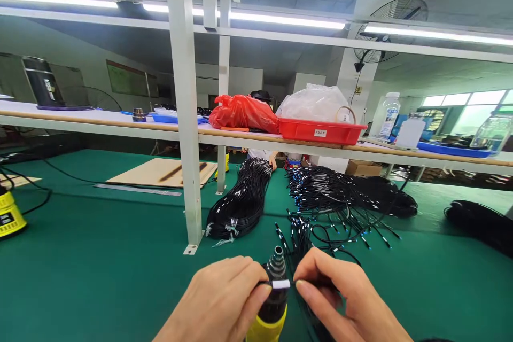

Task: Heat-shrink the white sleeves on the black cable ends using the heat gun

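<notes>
My left hand (226, 296) and my right hand (340, 294) each pinch a thin black cable, one on either side of a white label sleeve (281, 284). The sleeve lies level between my fingertips. Directly behind it stands an upright heat gun (277, 263) with a stepped metal nozzle and a yellow lower body. From this angle I cannot tell how far the sleeve is from the gun. Just beyond my right hand, a bundle of black cables (301, 235) with white labels and blue tips runs along the green table; my hand hides part of it.
More cable bundles (240, 208) (344, 189) lie farther back. A white post (186, 117) rises at centre-left, carrying a shelf with a red tray (320, 131). A person's hand (273, 161) shows across the table. At left are a scorched board (152, 172) and another yellow tool (10, 214).
</notes>
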### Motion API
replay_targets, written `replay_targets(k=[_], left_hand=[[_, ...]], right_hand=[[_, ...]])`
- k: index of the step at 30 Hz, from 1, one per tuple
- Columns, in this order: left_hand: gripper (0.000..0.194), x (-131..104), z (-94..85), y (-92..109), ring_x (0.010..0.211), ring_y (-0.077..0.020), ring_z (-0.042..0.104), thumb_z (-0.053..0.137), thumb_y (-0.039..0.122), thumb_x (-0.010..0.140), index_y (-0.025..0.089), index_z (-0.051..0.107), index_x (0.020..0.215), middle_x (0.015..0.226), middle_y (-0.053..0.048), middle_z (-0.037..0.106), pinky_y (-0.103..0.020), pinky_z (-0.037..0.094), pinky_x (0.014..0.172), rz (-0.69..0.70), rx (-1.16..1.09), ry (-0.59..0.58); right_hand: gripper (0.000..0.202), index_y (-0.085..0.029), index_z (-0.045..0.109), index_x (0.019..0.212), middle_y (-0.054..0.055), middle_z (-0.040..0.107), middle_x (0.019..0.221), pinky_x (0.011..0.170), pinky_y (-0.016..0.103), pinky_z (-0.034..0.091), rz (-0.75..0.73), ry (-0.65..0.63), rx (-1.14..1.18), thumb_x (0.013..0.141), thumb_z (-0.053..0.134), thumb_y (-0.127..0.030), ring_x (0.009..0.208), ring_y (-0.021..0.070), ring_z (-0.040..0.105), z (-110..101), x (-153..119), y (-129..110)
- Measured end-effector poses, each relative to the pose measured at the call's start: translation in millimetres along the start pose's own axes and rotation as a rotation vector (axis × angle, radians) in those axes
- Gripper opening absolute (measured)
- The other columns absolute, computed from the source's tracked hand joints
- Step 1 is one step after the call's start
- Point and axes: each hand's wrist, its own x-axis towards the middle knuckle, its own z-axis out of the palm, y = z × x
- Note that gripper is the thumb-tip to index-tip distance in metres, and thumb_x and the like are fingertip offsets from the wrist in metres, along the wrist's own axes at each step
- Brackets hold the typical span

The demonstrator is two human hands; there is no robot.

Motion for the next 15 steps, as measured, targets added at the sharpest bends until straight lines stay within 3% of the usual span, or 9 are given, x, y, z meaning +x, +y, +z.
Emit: replay_targets(k=[8,12,15], left_hand=[[0.041,13,16.1,-21,0.058,-0.013,0.052,0.036,0.047,0.097,0.023,0.047,0.066,0.063,0.003,0.056,-0.022,0.041,0.055,-0.126,0.039,-0.043],[0.041,16,25.9,-26,0.067,-0.0148,0.055,0.031,0.052,0.096,0.024,0.048,0.071,0.071,0.002,0.059,-0.023,0.044,0.064,-0.218,-0.045,0.026],[0.042,20,30.2,-28,0.063,-0.0139,0.047,0.03,0.052,0.097,0.023,0.04,0.068,0.068,0.003,0.052,-0.023,0.04,0.061,-0.285,-0.109,-0.044]], right_hand=[[0.029,-0.021,0.052,0.073,-0.003,0.052,0.065,0.053,0.024,0.032,0.047,0.093,-0.002,0.094,0.045,-0.039,0.059,0.012,0.043,2,16,6],[0.027,-0.02,0.052,0.071,-0.003,0.053,0.065,0.054,0.023,0.034,0.067,0.131,-0.027,0.093,0.047,-0.036,0.059,0.0119,0.045,4,21,9],[0.026,-0.02,0.053,0.071,-0.003,0.054,0.064,0.053,0.023,0.034,0.079,0.147,-0.041,0.092,0.049,-0.035,0.058,0.0122,0.046,5,24,12]])
